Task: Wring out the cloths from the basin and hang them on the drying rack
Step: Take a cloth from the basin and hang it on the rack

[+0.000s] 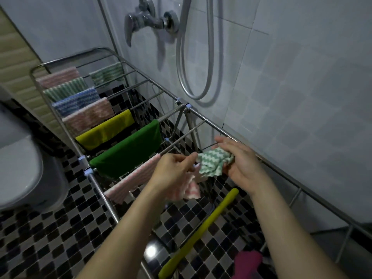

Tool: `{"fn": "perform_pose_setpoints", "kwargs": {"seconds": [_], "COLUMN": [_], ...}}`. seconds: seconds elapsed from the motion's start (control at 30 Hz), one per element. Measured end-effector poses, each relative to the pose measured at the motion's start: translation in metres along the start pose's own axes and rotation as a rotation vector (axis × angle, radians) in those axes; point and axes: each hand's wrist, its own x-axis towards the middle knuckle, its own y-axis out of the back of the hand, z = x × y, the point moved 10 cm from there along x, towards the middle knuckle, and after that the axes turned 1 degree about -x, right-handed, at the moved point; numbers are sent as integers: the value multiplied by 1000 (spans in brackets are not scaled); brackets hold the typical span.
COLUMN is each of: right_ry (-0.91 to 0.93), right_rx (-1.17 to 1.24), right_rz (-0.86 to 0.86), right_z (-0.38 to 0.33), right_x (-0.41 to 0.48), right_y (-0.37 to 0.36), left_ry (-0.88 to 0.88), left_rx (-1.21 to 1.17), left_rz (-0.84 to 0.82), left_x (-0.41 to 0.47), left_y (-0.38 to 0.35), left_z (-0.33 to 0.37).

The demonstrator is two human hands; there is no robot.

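Right hand [241,164]: centre right, gripping crumpled zigzag cloth [213,162] between thumb and fingers.
Left hand [175,170]: centre, closed round bunched pink cloth [192,191] hanging below; fingertips at zigzag cloth's left edge.
Rack [186,107]: beneath both hands, running upper left to lower right.
Hung cloths [128,150]: row over rack bars, left of hands.

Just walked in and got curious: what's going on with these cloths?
A person is hanging cloths on a rack in a tiled bathroom. The right hand holds a crumpled green cloth; the left hand grips a pink cloth, its fingertips close to the green one. Neither is on a rail yet. Along the far rails other cloths already hang.
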Motion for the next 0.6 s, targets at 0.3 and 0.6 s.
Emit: {"fn": "perform_pose_setpoints", "kwargs": {"seconds": [0.3,0.6], "right_ry": [-40,74], "right_rx": [-78,-632], "right_rz": [-138,-428], "right_z": [6,-14], "right_x": [-49,-102], "right_y": [-29,-56], "left_ry": [-69,-336], "left_rx": [-294,39], "left_rz": [110,-17], "left_x": [-39,-93], "left_y": [24,22], "left_z": [7,58]}}
